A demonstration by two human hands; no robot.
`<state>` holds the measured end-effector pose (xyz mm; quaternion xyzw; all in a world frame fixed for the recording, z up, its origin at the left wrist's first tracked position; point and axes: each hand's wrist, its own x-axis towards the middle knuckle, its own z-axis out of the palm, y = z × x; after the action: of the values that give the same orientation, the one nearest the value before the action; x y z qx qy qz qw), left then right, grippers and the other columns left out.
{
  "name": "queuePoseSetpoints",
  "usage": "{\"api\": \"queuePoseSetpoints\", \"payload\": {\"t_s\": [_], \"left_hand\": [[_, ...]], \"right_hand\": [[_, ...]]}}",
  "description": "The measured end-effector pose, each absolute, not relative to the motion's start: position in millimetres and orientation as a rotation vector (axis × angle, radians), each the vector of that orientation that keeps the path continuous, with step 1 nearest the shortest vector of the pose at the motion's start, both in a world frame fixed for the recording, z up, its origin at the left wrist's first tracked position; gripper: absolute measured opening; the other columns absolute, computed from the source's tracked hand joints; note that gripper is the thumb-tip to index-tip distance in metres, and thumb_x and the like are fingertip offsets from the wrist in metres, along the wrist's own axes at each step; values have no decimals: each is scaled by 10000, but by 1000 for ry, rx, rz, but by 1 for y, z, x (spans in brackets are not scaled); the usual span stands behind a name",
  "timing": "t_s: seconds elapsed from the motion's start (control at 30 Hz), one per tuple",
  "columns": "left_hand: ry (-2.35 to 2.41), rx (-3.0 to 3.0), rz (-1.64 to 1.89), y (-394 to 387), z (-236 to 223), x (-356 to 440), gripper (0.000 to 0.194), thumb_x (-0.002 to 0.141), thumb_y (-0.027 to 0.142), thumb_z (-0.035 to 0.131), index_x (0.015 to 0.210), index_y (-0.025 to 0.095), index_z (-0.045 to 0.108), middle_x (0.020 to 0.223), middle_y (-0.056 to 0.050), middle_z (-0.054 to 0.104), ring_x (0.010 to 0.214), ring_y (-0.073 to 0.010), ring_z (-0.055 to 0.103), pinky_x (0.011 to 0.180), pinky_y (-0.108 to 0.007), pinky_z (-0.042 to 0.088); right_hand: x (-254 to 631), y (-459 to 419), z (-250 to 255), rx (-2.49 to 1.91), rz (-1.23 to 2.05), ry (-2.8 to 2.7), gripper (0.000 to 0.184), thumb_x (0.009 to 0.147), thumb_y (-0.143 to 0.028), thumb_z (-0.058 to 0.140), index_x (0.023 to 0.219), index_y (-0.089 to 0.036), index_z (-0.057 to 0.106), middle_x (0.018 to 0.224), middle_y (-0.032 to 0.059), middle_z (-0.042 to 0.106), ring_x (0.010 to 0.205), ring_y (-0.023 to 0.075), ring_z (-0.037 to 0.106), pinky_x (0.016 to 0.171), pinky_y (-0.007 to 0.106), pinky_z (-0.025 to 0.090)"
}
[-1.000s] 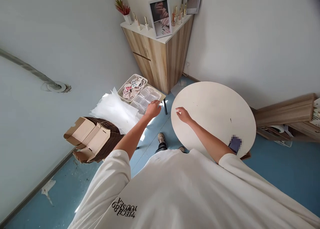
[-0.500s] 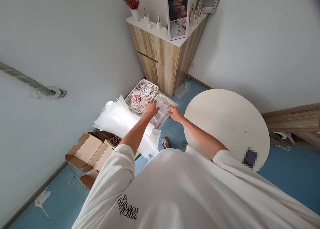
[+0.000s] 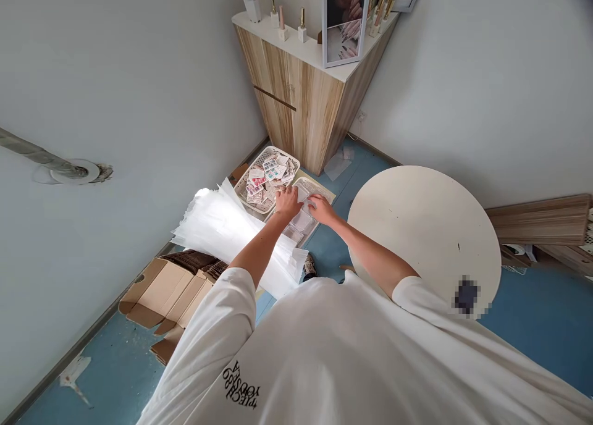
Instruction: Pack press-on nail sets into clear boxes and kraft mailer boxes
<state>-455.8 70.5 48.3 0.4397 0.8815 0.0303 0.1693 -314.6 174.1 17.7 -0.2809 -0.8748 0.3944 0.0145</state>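
Note:
My left hand (image 3: 288,202) is over the near side of a low white basket (image 3: 319,189) on the floor, its fingers bent down onto clear, flat plastic packets (image 3: 302,222). Facing it from the right, my right hand (image 3: 321,209) has its fingers and thumb curled at the same packets. The fingertips are small and partly hidden, and whether the packets are bags or thin cases is not plain. Just behind my left hand is a second white basket (image 3: 240,195), heaped with small printed cards of press-on nails (image 3: 270,176).
White foam sheets (image 3: 231,227) lie left of my forearm, above flattened brown cardboard boxes (image 3: 162,289). A round cream table (image 3: 417,221) is on the right. The wooden corner cabinet (image 3: 306,104) behind the baskets carries polish bottles (image 3: 302,29) and a framed picture (image 3: 345,23).
My right hand has moved closer to my left hand over the packets. The camera view has tilted down slightly, and the foot on the floor is now more covered by my shirt.

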Motion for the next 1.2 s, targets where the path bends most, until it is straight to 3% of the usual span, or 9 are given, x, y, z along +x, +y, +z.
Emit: {"api": "queuePoseSetpoints", "payload": {"t_s": [0.27, 0.43, 0.63, 0.7, 0.8, 0.9, 1.07, 1.2], "left_hand": [[2545, 1212, 253, 70, 68, -446, 598, 908, 363, 695, 1446, 201, 487, 1447, -202, 609, 1433, -430, 459, 1198, -582, 288], [2525, 1278, 322, 79, 87, -431, 637, 888, 350, 705, 1458, 193, 466, 1445, -205, 597, 1391, -433, 516, 1191, -560, 306], [2417, 1514, 323, 114, 97, -378, 623, 872, 356, 735, 1420, 201, 482, 1397, -182, 635, 1354, -405, 556, 1154, -504, 359], [2355, 1610, 307, 129, 97, -351, 631, 862, 371, 751, 1410, 200, 490, 1393, -178, 643, 1349, -396, 563, 1154, -497, 365], [2215, 1764, 267, 149, 93, -306, 623, 862, 361, 752, 1406, 192, 501, 1399, -178, 646, 1353, -383, 568, 1168, -496, 360], [2026, 1901, 236, 166, 83, -255, 633, 859, 279, 734, 1438, 205, 489, 1468, -169, 618, 1398, -364, 553, 1193, -494, 347], [1714, 2044, 190, 183, 54, -165, 679, 852, 184, 706, 1486, 215, 465, 1549, -165, 566, 1495, -342, 485, 1235, -512, 330], [1651, 1955, 234, 179, 25, -100, 658, 907, 167, 648, 1528, 238, 443, 1651, -146, 470, 1546, -326, 430, 1250, -540, 346]], "right_hand": [[-307, 173, 25, -842, 1262, -2687, 438, 1000, -201, 528, 1415, -203, 672, 1517, 140, 596, 1430, 298, 551, 1226, 457, 445], [-284, 179, 32, -881, 1321, -2497, 601, 987, -204, 530, 1585, -236, 488, 1530, 147, 577, 1263, 269, 651, 1101, 441, 544], [-231, 197, 38, -964, 1288, -2361, 725, 970, -208, 539, 1668, -225, 347, 1564, 166, 537, 1207, 262, 672, 1087, 445, 553], [-203, 205, 39, -970, 1237, -2339, 752, 956, -198, 549, 1676, -224, 334, 1603, 168, 498, 1331, 280, 615, 1136, 462, 526], [-151, 218, 39, -977, 1102, -2357, 814, 926, -174, 579, 1692, -224, 308, 1684, 166, 411, 1573, 306, 384, 1260, 520, 400], [-87, 228, 35, -1044, 1016, -2427, 837, 928, -193, 603, 1702, -223, 288, 1734, 160, 347, 1628, 327, 282, 1289, 571, 335], [25, 234, 20, -1232, 1003, -2504, 848, 899, -267, 702, 1669, -264, 347, 1695, 131, 428, 1509, 377, 443, 1206, 582, 418], [96, 231, -4, -1410, 1007, -2471, 735, 876, -286, 738, 1558, -268, 465, 1590, 119, 543, 1386, 378, 538, 1159, 579, 445]]}}
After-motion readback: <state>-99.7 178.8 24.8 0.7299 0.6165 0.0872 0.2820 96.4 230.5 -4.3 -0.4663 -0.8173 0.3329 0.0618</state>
